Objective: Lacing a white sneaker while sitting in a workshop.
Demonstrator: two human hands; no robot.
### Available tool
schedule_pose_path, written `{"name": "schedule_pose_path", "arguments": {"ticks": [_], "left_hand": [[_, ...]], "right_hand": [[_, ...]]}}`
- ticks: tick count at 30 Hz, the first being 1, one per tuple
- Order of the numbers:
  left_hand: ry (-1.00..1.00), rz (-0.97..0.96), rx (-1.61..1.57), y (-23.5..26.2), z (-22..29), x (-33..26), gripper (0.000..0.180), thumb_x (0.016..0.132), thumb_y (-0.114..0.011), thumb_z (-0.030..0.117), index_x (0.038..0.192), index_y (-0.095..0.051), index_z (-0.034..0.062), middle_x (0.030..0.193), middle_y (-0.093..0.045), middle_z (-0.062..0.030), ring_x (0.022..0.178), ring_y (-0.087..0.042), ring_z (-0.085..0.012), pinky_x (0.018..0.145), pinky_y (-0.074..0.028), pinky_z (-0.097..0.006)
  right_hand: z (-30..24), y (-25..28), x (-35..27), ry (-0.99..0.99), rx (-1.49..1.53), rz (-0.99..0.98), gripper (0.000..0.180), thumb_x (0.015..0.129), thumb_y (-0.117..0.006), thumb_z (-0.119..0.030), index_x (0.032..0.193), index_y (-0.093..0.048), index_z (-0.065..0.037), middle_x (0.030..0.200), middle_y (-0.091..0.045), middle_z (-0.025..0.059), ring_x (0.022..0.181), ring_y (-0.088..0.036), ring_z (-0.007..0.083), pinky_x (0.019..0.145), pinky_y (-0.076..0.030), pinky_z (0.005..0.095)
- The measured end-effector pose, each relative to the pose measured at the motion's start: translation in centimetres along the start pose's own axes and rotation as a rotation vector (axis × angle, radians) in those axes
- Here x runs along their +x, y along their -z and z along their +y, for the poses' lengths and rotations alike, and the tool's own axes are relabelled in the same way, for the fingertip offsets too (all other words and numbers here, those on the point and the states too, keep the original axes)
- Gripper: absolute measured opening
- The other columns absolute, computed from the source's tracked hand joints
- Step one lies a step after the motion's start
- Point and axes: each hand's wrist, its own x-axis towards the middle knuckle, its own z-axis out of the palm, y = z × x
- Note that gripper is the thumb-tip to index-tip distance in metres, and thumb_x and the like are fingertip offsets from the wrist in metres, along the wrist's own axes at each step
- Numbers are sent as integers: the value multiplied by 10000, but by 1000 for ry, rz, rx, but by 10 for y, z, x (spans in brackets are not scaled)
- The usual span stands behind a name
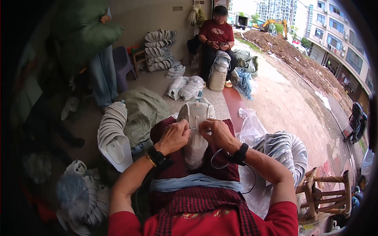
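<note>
A white-and-grey shoe upper (197,112) lies across my lap with its rounded toe toward me. Over its lacing area, my left hand (173,137) is closed in a pinch on a thin pale lace (193,129). The strand runs across to my right hand (217,133), whose fingers are curled and pinched at the other side of the opening; its fingertips are partly hidden. Under the shoe is a dark red checked apron (161,131). A bundle of light blue laces (196,183) stretches across my lap, nearer to my body.
Nested shoe uppers (114,133) stand to my left, beside a green sack (143,108). More uppers (285,153) lie on clear plastic at my right, near a bamboo stool (327,192). Ahead, a seated person (217,35) holds a phone; another person carries a large green sack (82,35).
</note>
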Motion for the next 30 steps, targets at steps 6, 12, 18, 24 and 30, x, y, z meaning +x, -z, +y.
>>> {"name": "schedule_pose_path", "arguments": {"ticks": [6,12,18,24,30], "left_hand": [[416,153,548,245,-148,-115,143,878,-592,115,823,-548,-9,686,-606,-164,633,-649,-263,588,-477,-366],[808,448,1359,574,-156,-332,194,905,-574,172,960,-593,-13,904,-648,-229,911,-625,-430,769,-478,-493],[793,659,1670,625,-112,-349,223,975,-563,173,1047,-666,-11,986,-710,-119,959,-661,-282,809,-534,-408],[390,341,278,226,-93,-72,209,885,-633,42,1088,-600,7,775,-625,-37,708,-596,-104,672,-489,-278],[310,-178,-233,12,19,-5,218,858,-715,114,990,-570,20,822,-631,-46,733,-614,-107,672,-513,-268]], "right_hand": [[10,9,-14,-146,113,-115,340,788,-710,-65,1083,-542,-44,764,-665,151,709,-690,322,634,-511,403],[9,0,-11,-98,211,-47,309,805,-700,-42,1067,-538,-24,779,-674,165,732,-697,326,639,-510,416],[15,16,-18,-154,224,-31,231,834,-669,-116,1019,-581,-10,800,-669,229,787,-666,412,668,-505,487],[22,6,-24,-25,-127,-36,161,889,-613,-177,960,-620,-32,790,-658,168,759,-667,361,643,-510,465],[18,8,-18,54,-160,-50,173,929,-570,-204,883,-566,-37,771,-620,173,729,-632,389,619,-483,486]]}}
